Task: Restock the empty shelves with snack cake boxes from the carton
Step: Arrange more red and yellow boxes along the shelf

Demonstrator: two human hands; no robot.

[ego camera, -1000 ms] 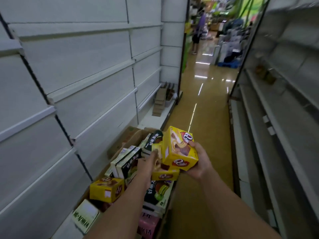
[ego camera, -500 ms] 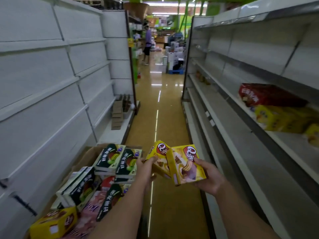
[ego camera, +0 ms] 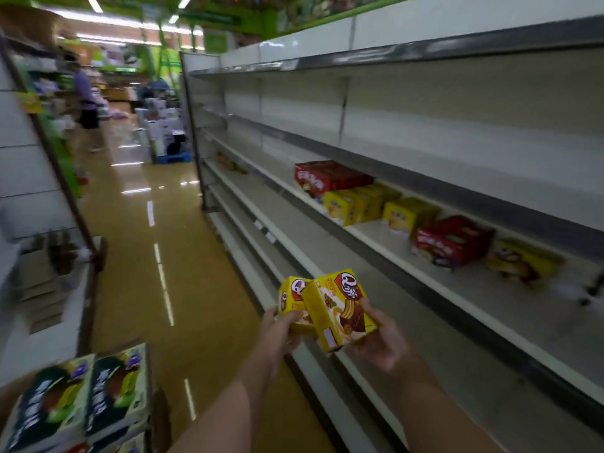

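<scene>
Beside the shelves (ego camera: 376,243), a yellow box (ego camera: 340,308) in right-hand fingers (ego camera: 371,310), another box (ego camera: 291,297) in left-hand fingers (ego camera: 294,317).

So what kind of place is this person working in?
Most likely a supermarket aisle: long, mostly bare retail shelves, a few snack cake boxes already set on one, and a glossy floor running toward stacked goods.

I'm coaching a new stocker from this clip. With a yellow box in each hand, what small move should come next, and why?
Probably carry both boxes right and up to the shelf where yellow boxes already sit. The left hand holds one yellow box, the right hand holds the other, both short of the shelf edge, and bare shelf lies beside that row.
</scene>
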